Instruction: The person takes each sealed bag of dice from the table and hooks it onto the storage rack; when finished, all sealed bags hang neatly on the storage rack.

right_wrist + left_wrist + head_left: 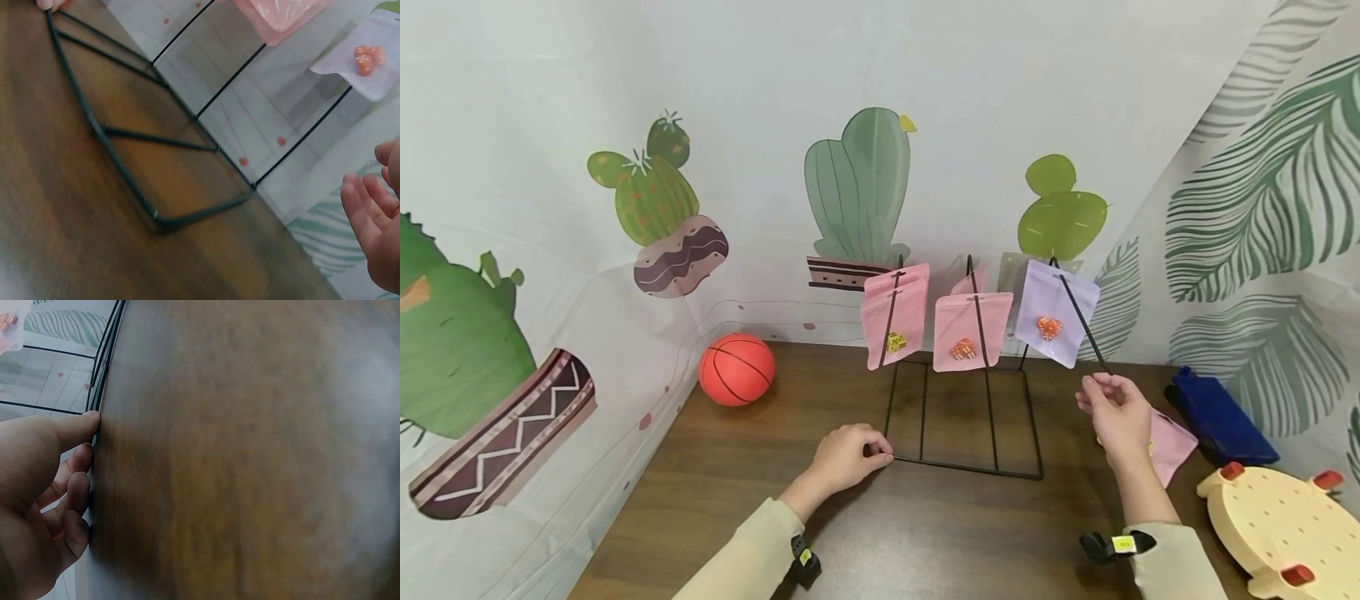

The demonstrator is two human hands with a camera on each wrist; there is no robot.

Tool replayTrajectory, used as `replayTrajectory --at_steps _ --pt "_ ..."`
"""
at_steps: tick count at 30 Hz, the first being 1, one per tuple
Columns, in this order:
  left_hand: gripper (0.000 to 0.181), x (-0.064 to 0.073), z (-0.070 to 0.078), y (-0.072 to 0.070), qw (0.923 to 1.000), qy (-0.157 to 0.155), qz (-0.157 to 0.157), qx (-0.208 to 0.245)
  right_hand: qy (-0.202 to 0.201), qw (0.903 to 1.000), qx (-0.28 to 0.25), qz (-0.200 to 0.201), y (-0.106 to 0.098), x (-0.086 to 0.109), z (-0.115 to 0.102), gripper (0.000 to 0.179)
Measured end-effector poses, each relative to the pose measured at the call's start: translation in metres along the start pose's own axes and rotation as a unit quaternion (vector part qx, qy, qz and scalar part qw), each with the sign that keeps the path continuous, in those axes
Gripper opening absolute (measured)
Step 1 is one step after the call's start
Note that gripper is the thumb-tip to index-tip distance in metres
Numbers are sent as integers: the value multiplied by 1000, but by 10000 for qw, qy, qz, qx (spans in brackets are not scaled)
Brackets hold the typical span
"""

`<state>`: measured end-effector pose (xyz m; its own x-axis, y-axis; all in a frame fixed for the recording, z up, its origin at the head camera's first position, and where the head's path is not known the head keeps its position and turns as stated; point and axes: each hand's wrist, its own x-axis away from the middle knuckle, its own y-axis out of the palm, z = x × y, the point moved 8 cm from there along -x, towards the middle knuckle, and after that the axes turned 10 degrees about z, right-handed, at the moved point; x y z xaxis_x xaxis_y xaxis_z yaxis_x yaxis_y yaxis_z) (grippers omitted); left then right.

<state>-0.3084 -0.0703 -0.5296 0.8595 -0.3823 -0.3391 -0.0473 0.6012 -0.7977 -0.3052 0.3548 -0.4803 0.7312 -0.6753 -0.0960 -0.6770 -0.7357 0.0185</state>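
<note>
My left hand (850, 457) pinches the front left corner of a black wire display rack (955, 467) standing on the table; the left wrist view shows thumb and index on the wire. Pink zip pouches (895, 317) hang on the rack's left prong, yellow dice in the front one. On the middle prong hangs a pink pouch (973, 329) with orange dice, and on the right a lilac pouch (1056, 312) with orange dice. My right hand (1120, 417), fingers loosely bent, is near that prong's front end. Another pink pouch (1172, 446) lies partly hidden behind it.
A small red basketball (737, 369) sits at the back left of the table. At the right are a dark blue pouch (1225, 421) and a round cream board with red-tipped feet (1288, 525). A printed cloth (760, 167) hangs close behind the rack.
</note>
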Motion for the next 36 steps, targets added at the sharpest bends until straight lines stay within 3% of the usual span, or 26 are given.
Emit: replayTrajectory --at_steps 3,7,12,17,21,24,36 --pt "5 0 0 0 10000 -13 -1 -3 -297 9928 1145 162 -13 1 5 29" --pt "4 0 -1 1 10000 -21 -11 4 -725 9711 2269 154 -26 1 11 43" --pt "4 0 -1 1 10000 -11 -7 17 -1206 9389 3222 21 -36 0 17 50" --pt "4 0 -1 0 10000 26 44 11 -1079 9160 3856 -237 -40 -5 28 57" --pt "4 0 -1 1 10000 24 36 -22 -782 9034 4186 -499 -41 -5 38 66" --pt "4 0 -2 2 10000 7 30 -16 -794 8967 4307 -644 -40 -4 42 68" --pt "4 0 -2 1 10000 1 66 1 -1893 8885 4111 -757 -28 4 44 51"
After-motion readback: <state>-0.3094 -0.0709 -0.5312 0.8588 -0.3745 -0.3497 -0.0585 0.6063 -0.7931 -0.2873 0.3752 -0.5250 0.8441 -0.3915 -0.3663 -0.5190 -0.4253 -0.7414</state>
